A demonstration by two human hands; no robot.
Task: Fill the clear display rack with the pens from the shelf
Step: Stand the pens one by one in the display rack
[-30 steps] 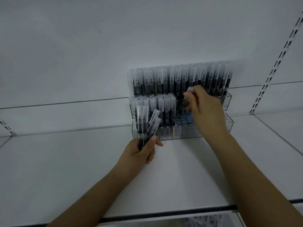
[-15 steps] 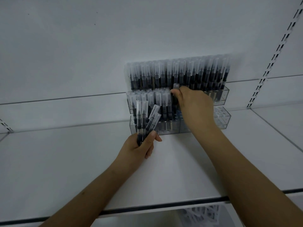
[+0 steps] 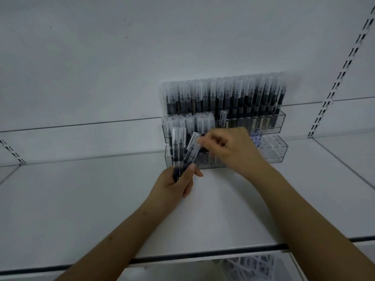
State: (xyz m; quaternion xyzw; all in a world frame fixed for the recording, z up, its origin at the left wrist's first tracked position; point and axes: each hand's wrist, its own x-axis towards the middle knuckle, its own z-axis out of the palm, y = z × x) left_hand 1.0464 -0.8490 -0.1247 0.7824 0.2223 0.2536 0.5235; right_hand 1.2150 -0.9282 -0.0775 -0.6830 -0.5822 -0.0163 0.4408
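A clear tiered display rack (image 3: 282,151) stands on the white shelf (image 3: 81,209) against the back wall. Its top row is full of black pens with clear caps (image 3: 223,96). The middle row is filled on the left, and one lone pen (image 3: 222,118) stands just right of that group. Empty holes show at the rack's right end. My left hand (image 3: 176,185) grips a small bundle of pens (image 3: 180,151) fanned upward in front of the rack. My right hand (image 3: 227,149) pinches the cap end of the rightmost pen in that bundle.
Slotted metal uprights (image 3: 341,67) run up the wall at right, and another (image 3: 12,153) sits at left. The shelf's dark front edge (image 3: 203,254) lies near me. A white lattice basket (image 3: 249,266) shows below the shelf.
My right hand left a pen standing in the middle row and came down left to the bundle in my left hand, where it now pinches a pen.
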